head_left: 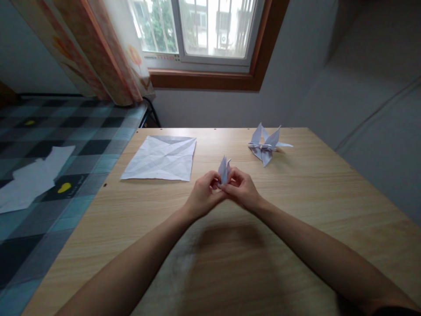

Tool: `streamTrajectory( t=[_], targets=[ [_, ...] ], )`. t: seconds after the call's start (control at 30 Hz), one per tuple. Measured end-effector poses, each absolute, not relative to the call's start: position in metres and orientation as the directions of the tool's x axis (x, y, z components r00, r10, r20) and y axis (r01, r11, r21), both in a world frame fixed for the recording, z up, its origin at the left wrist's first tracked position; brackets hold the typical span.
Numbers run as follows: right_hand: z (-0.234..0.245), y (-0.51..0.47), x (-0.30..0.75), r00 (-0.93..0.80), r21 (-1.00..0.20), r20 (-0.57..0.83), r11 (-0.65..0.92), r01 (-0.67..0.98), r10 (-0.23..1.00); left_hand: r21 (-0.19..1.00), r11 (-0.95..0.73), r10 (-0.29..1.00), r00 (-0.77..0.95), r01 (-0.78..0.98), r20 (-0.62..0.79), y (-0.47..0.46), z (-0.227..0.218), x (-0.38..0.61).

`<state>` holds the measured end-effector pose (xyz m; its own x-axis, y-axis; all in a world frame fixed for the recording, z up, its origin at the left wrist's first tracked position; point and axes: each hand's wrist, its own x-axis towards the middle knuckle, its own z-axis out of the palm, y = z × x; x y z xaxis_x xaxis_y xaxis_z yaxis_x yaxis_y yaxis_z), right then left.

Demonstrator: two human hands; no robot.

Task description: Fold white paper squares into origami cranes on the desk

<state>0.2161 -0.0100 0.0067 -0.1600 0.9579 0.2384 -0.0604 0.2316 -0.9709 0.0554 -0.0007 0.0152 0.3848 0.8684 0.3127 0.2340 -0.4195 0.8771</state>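
Between my two hands, above the middle of the wooden table [158, 232], is a small folded piece of white paper [224, 168] with pointed flaps standing up. My left hand [204, 193] pinches its lower left side, fingers curled in. From the other side my right hand [244, 186] grips it, thumb pressed at the base. The hands meet at the paper's lower end, and the fingers hide that part. Beyond my right hand rests a folded paper origami figure [263, 145] with several pointed petals. A creased square sheet of white paper [161, 158] lies flat beyond my left hand.
To the left, a bed with a checked cover [98, 153] adjoins the table, with loose white papers [36, 177] on it. A window [213, 30] and a flowered curtain [98, 48] are behind. A cable [378, 113] runs along the right wall.
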Motion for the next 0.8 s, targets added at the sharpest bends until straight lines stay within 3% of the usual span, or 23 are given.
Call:
streamTrajectory(
  t=[0.1,0.23,0.43,0.8],
  targets=[
    [0.009,-0.011,0.217,-0.171,-0.970,0.185,0.152,-0.188,0.968,0.949,-0.284,0.902,0.375,0.137,0.215,0.000,0.016,0.055],
    [0.009,-0.010,0.219,-0.098,-0.977,0.173,0.158,-0.144,0.980,0.981,-0.177,0.919,0.369,0.074,0.138,0.002,0.017,0.054],
    [0.004,-0.003,0.220,0.003,-0.961,0.187,0.184,-0.205,0.982,0.987,-0.129,0.938,0.311,-0.090,0.151,0.009,0.020,0.053],
    [0.001,-0.002,0.217,-0.040,-0.938,0.158,0.138,-0.317,0.987,0.935,-0.052,0.925,0.335,-0.352,0.178,0.009,0.019,0.052]
  ],
)
